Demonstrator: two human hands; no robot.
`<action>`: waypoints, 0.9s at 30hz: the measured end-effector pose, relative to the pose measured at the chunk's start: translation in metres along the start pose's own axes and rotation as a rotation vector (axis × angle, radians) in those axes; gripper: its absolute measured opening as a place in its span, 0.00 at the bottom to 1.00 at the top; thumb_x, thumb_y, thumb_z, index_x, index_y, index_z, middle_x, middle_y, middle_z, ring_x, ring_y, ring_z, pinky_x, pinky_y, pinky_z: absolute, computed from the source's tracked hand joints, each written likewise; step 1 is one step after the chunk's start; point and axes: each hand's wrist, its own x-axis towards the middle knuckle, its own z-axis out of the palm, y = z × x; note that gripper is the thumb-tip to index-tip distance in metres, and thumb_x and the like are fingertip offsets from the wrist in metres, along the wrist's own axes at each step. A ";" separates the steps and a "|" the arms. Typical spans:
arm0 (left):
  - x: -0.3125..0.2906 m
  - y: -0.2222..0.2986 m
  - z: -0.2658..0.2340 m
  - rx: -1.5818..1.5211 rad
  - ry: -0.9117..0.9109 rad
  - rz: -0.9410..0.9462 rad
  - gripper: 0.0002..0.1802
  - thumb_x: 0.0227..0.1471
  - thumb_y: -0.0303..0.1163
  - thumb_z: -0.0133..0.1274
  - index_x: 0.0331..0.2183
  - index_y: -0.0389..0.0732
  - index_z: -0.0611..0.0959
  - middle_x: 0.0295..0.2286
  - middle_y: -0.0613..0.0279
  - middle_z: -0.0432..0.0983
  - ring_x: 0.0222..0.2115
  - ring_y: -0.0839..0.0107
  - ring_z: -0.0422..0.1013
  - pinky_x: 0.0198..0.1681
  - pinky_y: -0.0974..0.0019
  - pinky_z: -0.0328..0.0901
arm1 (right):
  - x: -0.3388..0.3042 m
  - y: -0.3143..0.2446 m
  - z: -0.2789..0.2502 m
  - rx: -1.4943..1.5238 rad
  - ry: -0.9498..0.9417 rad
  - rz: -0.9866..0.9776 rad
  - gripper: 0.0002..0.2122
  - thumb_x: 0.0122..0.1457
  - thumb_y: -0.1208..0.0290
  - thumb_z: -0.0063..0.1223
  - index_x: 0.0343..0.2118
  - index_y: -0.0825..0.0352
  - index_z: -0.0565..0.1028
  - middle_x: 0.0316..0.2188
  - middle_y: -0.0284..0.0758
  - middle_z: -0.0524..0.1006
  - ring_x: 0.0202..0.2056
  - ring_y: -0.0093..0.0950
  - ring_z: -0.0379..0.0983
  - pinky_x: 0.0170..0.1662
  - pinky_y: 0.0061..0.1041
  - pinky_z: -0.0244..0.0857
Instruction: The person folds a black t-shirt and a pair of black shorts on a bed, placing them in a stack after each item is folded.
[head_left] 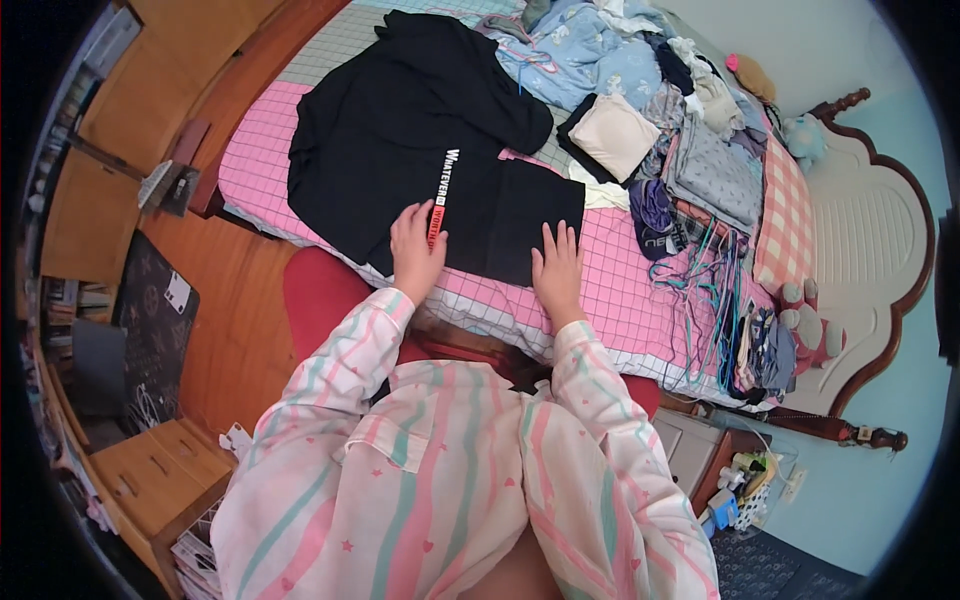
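A black garment (420, 130) with a white and red printed strip lies spread on a bed with a pink checked sheet (640, 300). My left hand (415, 245) rests flat on its near edge, beside the printed strip. My right hand (558, 265) lies flat on the garment's folded lower right part, fingers together and pointing away from me. Neither hand holds anything. Both sleeves are pale with pink and green stripes.
A heap of clothes (640, 90) covers the far right of the bed, with a folded cream piece (615, 135) and several hangers (705, 290). A wooden headboard (880, 240) stands at the right. A red stool (320, 290) and wooden drawers (150, 470) are near me.
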 end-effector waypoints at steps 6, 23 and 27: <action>0.000 -0.012 -0.004 -0.202 -0.166 -0.252 0.37 0.53 0.32 0.62 0.61 0.38 0.68 0.50 0.44 0.69 0.50 0.47 0.69 0.54 0.55 0.66 | 0.024 -0.029 0.001 0.090 -0.096 0.045 0.27 0.67 0.63 0.50 0.66 0.64 0.62 0.68 0.49 0.60 0.68 0.50 0.54 0.67 0.53 0.50; 0.001 -0.013 -0.008 -0.221 -0.296 -0.343 0.34 0.52 0.36 0.63 0.59 0.39 0.73 0.43 0.40 0.79 0.44 0.45 0.76 0.49 0.52 0.69 | 0.132 -0.134 0.017 0.230 -0.188 0.122 0.25 0.64 0.61 0.52 0.63 0.61 0.65 0.49 0.48 0.77 0.46 0.49 0.78 0.47 0.46 0.74; -0.002 -0.005 -0.012 -0.215 -0.292 -0.330 0.36 0.51 0.35 0.63 0.60 0.42 0.70 0.47 0.42 0.77 0.47 0.43 0.74 0.50 0.50 0.69 | 0.162 -0.174 0.022 0.100 -0.269 0.153 0.42 0.56 0.44 0.61 0.69 0.60 0.57 0.47 0.49 0.76 0.42 0.48 0.79 0.44 0.44 0.75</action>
